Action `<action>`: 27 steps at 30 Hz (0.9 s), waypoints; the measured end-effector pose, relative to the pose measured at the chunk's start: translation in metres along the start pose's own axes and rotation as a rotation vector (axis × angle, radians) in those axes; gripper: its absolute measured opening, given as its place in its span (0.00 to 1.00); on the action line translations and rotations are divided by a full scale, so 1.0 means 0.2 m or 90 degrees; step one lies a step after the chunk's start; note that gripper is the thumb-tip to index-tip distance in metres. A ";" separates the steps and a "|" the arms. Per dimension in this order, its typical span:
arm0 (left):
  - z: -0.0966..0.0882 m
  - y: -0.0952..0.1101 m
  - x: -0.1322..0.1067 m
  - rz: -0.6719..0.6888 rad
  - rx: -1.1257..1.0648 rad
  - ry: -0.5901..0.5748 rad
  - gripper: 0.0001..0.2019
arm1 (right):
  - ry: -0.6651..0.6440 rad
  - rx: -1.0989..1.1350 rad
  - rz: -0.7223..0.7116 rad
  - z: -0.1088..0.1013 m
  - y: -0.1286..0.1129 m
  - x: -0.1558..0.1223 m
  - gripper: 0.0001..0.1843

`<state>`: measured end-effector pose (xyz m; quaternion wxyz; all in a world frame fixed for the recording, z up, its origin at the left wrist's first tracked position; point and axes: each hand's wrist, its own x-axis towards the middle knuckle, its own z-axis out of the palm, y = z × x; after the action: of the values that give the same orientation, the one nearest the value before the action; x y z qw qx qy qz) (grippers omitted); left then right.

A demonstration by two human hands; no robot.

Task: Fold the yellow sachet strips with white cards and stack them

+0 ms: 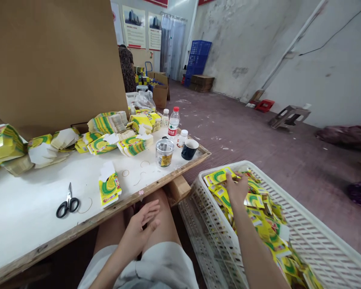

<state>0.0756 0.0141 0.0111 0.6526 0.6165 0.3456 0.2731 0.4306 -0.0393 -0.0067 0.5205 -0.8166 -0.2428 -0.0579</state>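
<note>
My right hand (238,188) reaches into a white plastic basket (321,218) on my right. Its thumb and fingers close on the end of a flat yellow-and-green carton (218,176), which lies over many similar packets (269,233) in the basket. My left hand (145,220) hovers over my lap below the table edge, fingers loosely extended, with nothing in it. On the table in front of me lies a small stack of flat yellow cartons (109,188) with white flaps. Left of that stack rest scissors (67,204) with black handles.
Bundles of flat cartons (105,124) line the back of the white table (27,208), before a tall cardboard sheet (54,60). At the table's right corner stand a clear jar (164,153), a dark mug (189,149) and a red-capped bottle (173,121). A person (126,68) stands behind.
</note>
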 end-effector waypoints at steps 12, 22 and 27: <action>0.00 -0.02 0.10 -0.004 0.120 -0.025 0.20 | -0.107 -0.159 -0.141 0.05 0.34 0.05 0.12; 0.49 0.06 0.54 0.223 0.262 -0.314 0.16 | 0.135 -0.482 -0.001 -0.71 0.59 -0.80 0.18; 0.87 0.01 0.71 0.358 0.363 -0.491 0.16 | 0.059 -0.576 0.052 -0.70 0.66 -0.82 0.17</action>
<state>0.2994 0.0190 -0.0027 0.4411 0.8925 -0.0361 0.0871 0.3701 -0.2622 -0.1092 0.1235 -0.9673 -0.1369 -0.1740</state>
